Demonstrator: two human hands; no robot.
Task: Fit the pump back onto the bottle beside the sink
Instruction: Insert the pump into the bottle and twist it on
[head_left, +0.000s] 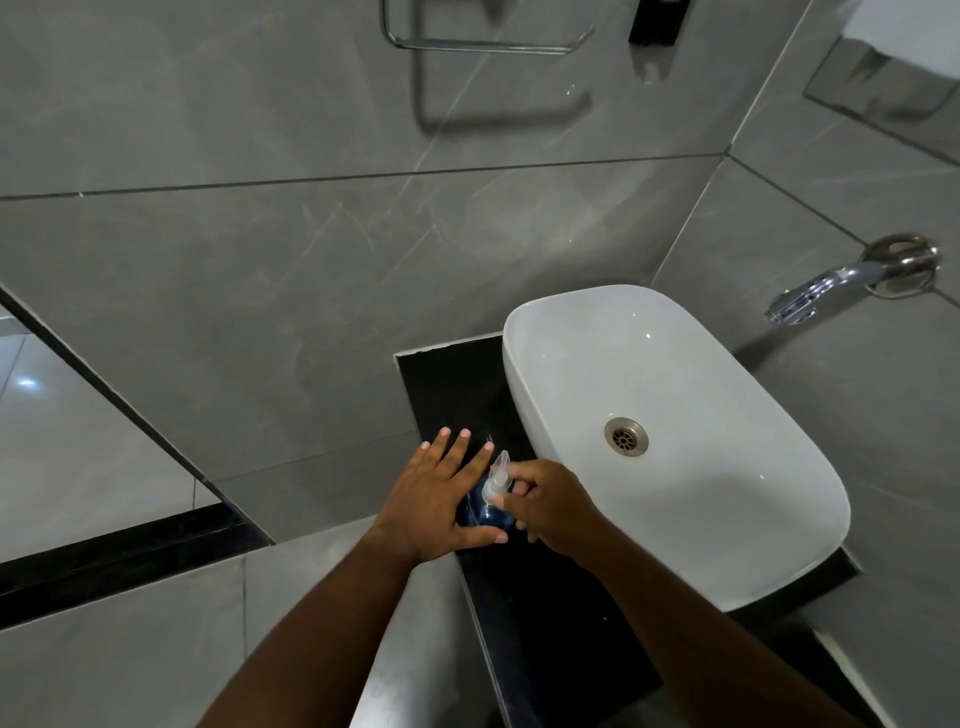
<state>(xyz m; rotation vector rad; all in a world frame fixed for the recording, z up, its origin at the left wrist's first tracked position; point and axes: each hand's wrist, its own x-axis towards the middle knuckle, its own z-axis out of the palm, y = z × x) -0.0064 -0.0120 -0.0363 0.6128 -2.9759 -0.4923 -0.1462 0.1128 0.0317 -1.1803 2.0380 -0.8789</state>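
Observation:
A small blue bottle (485, 515) stands on the black counter (452, 395) just left of the white sink (524, 364). A clear pump (494, 480) sits on the bottle's top with its nozzle pointing away from me. My left hand (434, 499) wraps the bottle's left side, thumb under it and fingers stretched out flat. My right hand (545, 501) pinches the pump's collar from the right with thumb and fingers. Most of the bottle is hidden between the two hands.
The sink's drain (626, 436) lies right of my hands. A chrome tap (810, 293) juts from the right wall above the basin. A metal towel ring (483, 31) hangs on the grey tiled wall. The counter's left edge drops off beside my left wrist.

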